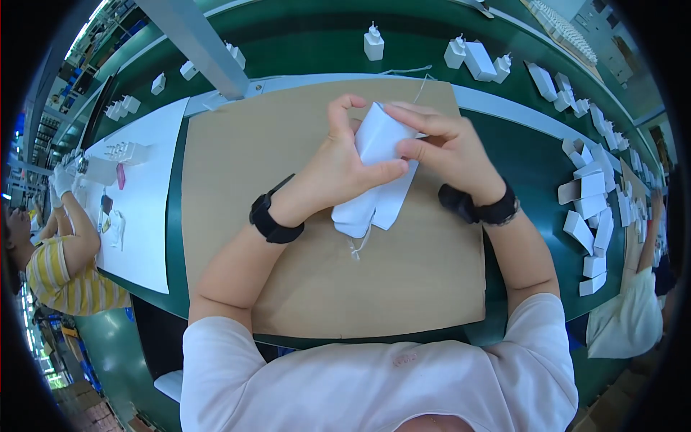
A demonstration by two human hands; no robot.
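Over the brown cardboard sheet (324, 295) I hold a small white carton (385, 135) between both hands. Its loose flaps (363, 214) spread toward me, and a thin white cord (355, 250) shows below them. My left hand (338, 162) grips the carton's left side, thumb across the front and index finger raised and bent; its other fingers are hidden behind. On the right side, my right hand (453, 147) pinches the carton with its thumb on the face and its fingers over the far end. What the carton contains cannot be seen.
Several white cartons (592, 187) are heaped on the green table at right. White plug-shaped items and boxes (373, 43) stand along the green belt behind a grey post (194, 47). A co-worker (72, 252) works at left by a white sheet (147, 237); another person (630, 309) is at right.
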